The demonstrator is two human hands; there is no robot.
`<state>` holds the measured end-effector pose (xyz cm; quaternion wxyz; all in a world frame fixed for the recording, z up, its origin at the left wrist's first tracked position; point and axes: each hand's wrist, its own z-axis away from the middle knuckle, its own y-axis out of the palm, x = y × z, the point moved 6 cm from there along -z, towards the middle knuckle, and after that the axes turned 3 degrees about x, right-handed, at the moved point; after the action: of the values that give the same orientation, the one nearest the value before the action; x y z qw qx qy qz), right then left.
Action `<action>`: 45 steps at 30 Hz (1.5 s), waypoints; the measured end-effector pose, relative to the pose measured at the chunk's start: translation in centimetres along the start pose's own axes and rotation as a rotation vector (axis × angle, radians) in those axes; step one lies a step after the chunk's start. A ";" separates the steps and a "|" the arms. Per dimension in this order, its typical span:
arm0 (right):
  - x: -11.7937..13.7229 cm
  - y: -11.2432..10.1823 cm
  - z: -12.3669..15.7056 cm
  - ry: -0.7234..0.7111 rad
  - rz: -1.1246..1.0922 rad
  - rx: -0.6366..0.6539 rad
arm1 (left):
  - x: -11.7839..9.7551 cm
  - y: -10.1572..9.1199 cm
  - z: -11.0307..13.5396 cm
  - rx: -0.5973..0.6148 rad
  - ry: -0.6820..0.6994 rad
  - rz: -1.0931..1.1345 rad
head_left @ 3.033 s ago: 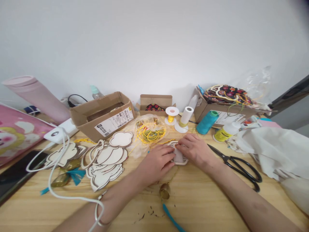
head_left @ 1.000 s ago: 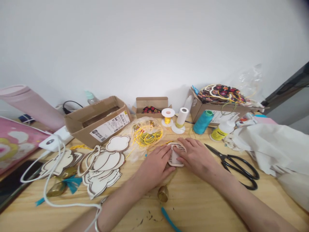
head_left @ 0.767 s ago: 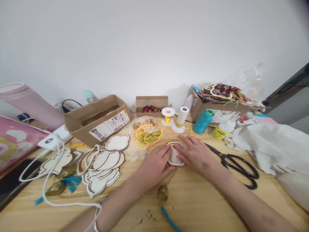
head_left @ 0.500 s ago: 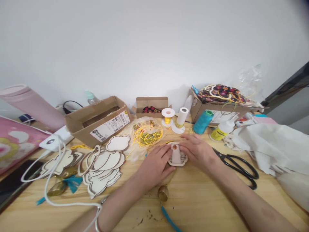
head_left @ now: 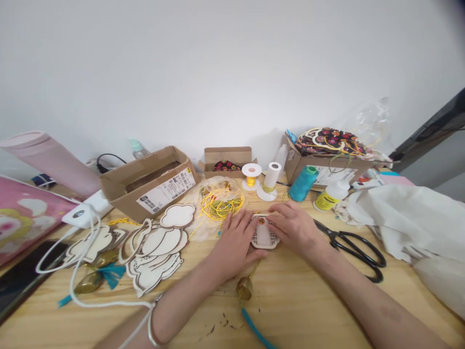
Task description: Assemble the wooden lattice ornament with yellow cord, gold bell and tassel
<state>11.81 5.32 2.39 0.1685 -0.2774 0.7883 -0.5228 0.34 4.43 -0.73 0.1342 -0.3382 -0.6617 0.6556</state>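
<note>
A small pale wooden lattice plaque point(head_left: 265, 240) with cut-corner edges lies on the table, with a tiny orange-and-dark patterned disc point(head_left: 262, 221) near its top. My left hand point(head_left: 233, 245) holds the plaque's left side, fingers over the edge and thumb along the bottom. From the upper right, my right hand point(head_left: 293, 225) grips it, its fingertips touching the face close to the disc. Below hangs a thin cord leading to a brass bell point(head_left: 244, 288), which lies on the wood with a teal strip point(head_left: 256, 330) trailing from it.
Wooden cut-outs point(head_left: 160, 242) are stacked on the left beside a white cable point(head_left: 109, 304). Black scissors point(head_left: 358, 252), a glue bottle point(head_left: 329, 198) and teal thread point(head_left: 303, 184) are on the right. Behind are a cardboard box point(head_left: 147, 186) and tangled yellow cord point(head_left: 221, 203).
My right hand's fingertips have shifted left across the plaque to the patterned disc. My left hand stays at the plaque's left side. The view has moved slightly.
</note>
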 end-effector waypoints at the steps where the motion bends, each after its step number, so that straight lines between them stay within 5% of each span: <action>1: 0.3 0.1 -0.2 -0.015 0.039 0.023 | 0.1 -0.1 0.0 -0.001 -0.004 0.018; 9: 2.8 1.4 -2.1 -0.140 0.281 0.325 | 0.4 -0.2 0.7 -0.074 0.021 0.066; 15: 1.7 2.3 -2.2 -0.067 0.218 0.304 | 0.6 -0.4 1.0 -0.072 0.009 0.079; 20: -1.4 0.9 -0.5 0.339 -0.494 0.072 | 0.6 -1.5 1.2 -0.139 0.033 0.164; 24: -0.7 1.1 1.1 0.629 -1.156 0.101 | 1.1 -2.2 1.2 -0.239 -0.056 0.533; 29: 1.3 2.1 1.1 0.745 -1.403 0.122 | 1.5 -1.3 0.8 -0.156 -0.240 1.111; 32: 1.2 2.9 1.5 0.738 -1.372 0.128 | 1.8 -1.3 1.0 -0.164 -0.329 1.186; 34: -0.2 2.6 2.4 0.728 -1.293 0.016 | 2.0 -1.4 1.1 -0.166 -0.361 1.188; 39: -7.2 -2.7 8.5 0.932 -0.815 -0.822 | 3.4 -1.2 1.2 -0.253 -0.436 1.224; 41: -9.1 -4.4 10.3 1.008 -0.641 -1.017 | 4.0 -1.0 1.3 -0.283 -0.470 1.250; 43: -10.8 -4.5 9.9 1.047 -0.528 -0.862 | 4.4 -0.7 1.3 -0.295 -0.495 1.277; 45: -12.3 -3.5 8.7 1.049 -0.398 -0.547 | 4.6 -0.4 1.3 -0.294 -0.500 1.302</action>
<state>27.26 5.47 1.85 -0.4188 -0.1587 0.8046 -0.3900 -3.94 6.30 -1.66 -0.4874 -0.5190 -0.4180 0.5643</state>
